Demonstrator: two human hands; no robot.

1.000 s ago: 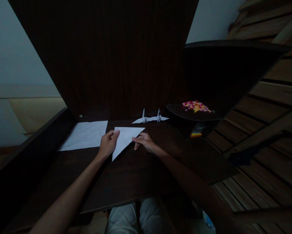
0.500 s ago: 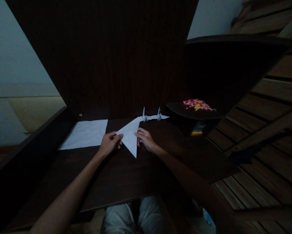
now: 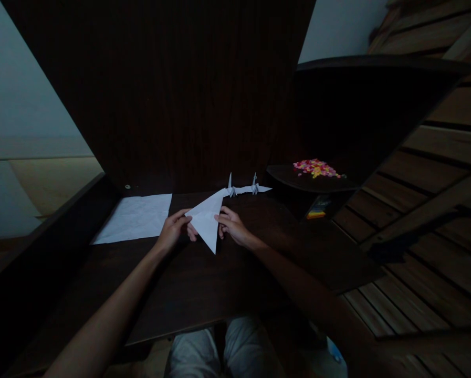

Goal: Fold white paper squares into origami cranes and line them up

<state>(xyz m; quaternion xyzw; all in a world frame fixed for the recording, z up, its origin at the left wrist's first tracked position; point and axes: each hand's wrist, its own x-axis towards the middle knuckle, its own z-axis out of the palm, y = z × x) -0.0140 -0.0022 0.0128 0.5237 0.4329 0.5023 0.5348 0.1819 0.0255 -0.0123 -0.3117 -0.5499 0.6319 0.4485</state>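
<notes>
Between my two hands is a white folded paper triangle [image 3: 206, 220], held just above the dark desk with one point toward me. My left hand [image 3: 175, 227] pinches its left corner, thumb on top and fingers beneath. On the right edge, my right hand [image 3: 231, 224] pinches the paper between thumb and fingers. Just behind the triangle stand two small folded paper cranes, a nearer crane [image 3: 231, 190] and a farther crane [image 3: 254, 187]. A flat, slightly creased white paper sheet [image 3: 135, 216] lies on the desk to the left of my left hand.
A low curved shelf [image 3: 286, 177] at the right bears a pile of small pink, red and yellow pieces [image 3: 317, 168]. A tall dark panel [image 3: 196, 94] rises behind the desk [image 3: 203, 294]. A raised side board [image 3: 50, 226] borders the left, and wooden slats [image 3: 436, 210] the right.
My left thumb has slid a little outward along the paper's left corner, and more of the fingers beneath shows. The whole view has shifted slightly; both hands still hold the triangle.
</notes>
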